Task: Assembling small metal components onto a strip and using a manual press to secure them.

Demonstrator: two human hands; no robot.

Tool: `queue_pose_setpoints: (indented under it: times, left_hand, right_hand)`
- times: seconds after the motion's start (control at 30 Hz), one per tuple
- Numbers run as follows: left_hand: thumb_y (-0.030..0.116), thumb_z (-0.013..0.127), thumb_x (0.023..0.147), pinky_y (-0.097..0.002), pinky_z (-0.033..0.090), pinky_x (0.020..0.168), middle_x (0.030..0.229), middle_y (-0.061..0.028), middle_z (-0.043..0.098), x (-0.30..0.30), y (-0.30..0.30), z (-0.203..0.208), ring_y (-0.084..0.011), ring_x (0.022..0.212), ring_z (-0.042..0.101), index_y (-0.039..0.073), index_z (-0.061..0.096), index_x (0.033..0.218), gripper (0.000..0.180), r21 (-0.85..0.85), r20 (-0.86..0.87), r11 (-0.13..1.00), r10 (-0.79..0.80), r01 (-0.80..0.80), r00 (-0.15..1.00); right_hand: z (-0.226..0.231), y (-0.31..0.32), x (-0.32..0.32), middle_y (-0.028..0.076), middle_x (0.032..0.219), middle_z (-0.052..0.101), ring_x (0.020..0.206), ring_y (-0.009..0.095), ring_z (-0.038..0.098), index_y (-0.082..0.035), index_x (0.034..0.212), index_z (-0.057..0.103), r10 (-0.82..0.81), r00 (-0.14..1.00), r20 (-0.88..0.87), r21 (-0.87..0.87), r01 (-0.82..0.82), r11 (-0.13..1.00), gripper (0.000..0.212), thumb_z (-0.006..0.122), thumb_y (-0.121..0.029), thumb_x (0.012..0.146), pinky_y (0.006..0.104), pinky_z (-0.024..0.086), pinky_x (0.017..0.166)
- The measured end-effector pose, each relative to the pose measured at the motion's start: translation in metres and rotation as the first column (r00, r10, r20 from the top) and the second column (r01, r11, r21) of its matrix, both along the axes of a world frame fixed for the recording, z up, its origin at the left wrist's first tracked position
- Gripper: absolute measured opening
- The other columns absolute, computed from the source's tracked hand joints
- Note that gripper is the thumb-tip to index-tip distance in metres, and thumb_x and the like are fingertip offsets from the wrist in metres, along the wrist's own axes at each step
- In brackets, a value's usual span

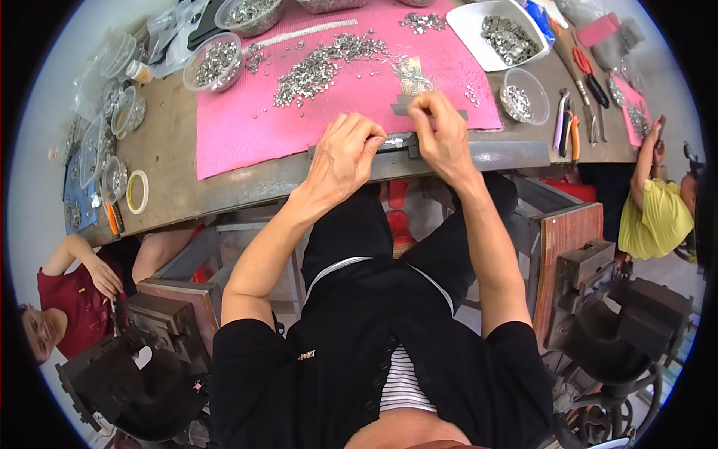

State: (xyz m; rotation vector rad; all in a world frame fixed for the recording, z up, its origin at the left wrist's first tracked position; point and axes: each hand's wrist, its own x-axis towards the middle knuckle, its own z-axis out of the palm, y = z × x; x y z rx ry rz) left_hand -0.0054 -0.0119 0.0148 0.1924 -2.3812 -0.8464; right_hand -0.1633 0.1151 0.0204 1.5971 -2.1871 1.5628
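Pink matting (239, 138) is bordered at right by a clear round plastic tub (540, 102) and white plastic tray (465, 24), both holding silver metal pieces (511, 39); left hand (342, 153) and right hand (445, 142) are pinched narrow, contents indistinct.

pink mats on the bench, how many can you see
2: a large mat in the middle and a small mat at the right, near the person in yellow. More may be hidden.
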Motion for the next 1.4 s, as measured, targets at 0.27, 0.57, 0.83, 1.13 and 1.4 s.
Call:
queue_pose_setpoints:
  times: [0.27, 0.57, 0.83, 1.13, 1.4]
  left_hand:
    - [0.004, 0.071, 0.085, -0.0413, 0.047, 0.077, 0.087, -0.0108, 0.06, -0.001, 0.004, -0.001, -0.0309, 0.085, 0.059, 0.003, 0.063, 0.093, 0.011, -0.088, -0.024, 0.995, 0.042, -0.044, 0.999]
    - [0.001, 0.073, 0.081, -0.0429, 0.048, 0.082, 0.095, -0.0116, 0.065, 0.002, 0.012, 0.002, -0.0322, 0.09, 0.062, 0.001, 0.065, 0.095, 0.017, -0.244, -0.088, 0.968, 0.044, -0.064, 0.995]
    - [0.002, 0.077, 0.078, -0.0436, 0.047, 0.085, 0.096, -0.0112, 0.068, 0.003, 0.015, -0.001, -0.0336, 0.089, 0.063, 0.004, 0.067, 0.092, 0.017, -0.14, -0.128, 0.984, 0.095, -0.113, 0.987]
    - [0.007, 0.078, 0.081, -0.0482, 0.046, 0.098, 0.098, -0.0087, 0.07, 0.006, 0.015, -0.005, -0.0296, 0.095, 0.066, 0.005, 0.068, 0.096, 0.018, -0.116, -0.064, 0.986, 0.115, -0.122, 0.991]
    - [0.01, 0.075, 0.084, -0.0513, 0.038, 0.108, 0.109, -0.0092, 0.068, 0.012, 0.024, -0.007, -0.0287, 0.105, 0.063, 0.007, 0.066, 0.117, 0.035, -0.14, -0.081, 0.971, 0.184, -0.194, 0.98]
  right_hand:
    - [-0.017, 0.014, 0.028, 0.014, 0.094, 0.06, 0.084, 0.032, 0.058, 0.0, 0.096, 0.056, 0.06, 0.998, -0.001, -0.045, -0.06, 0.997, 0.012, 0.064, 0.004, 0.09, 0.0398, 0.048, 0.077]
    - [-0.02, 0.011, 0.031, 0.014, 0.094, 0.06, 0.087, 0.033, 0.058, -0.001, 0.096, 0.056, 0.042, 0.996, -0.075, -0.049, -0.046, 0.998, 0.012, 0.065, 0.003, 0.089, 0.0414, 0.046, 0.081]
    - [-0.02, 0.009, 0.03, 0.015, 0.094, 0.062, 0.086, 0.033, 0.059, 0.0, 0.095, 0.056, 0.017, 0.99, -0.141, -0.032, -0.022, 0.999, 0.009, 0.063, 0.003, 0.091, 0.04, 0.048, 0.078]
    - [-0.013, 0.014, 0.033, 0.01, 0.097, 0.064, 0.09, 0.029, 0.062, -0.003, 0.097, 0.062, 0.002, 0.923, -0.385, -0.01, -0.006, 1.0, 0.016, 0.07, 0.0, 0.084, 0.039, 0.045, 0.083]
    - [-0.002, 0.007, -0.005, 0.011, 0.094, 0.068, 0.09, 0.03, 0.065, -0.004, 0.099, 0.07, -0.049, 0.955, -0.293, 0.03, 0.061, 0.998, 0.012, 0.07, -0.001, 0.087, 0.0388, 0.046, 0.082]
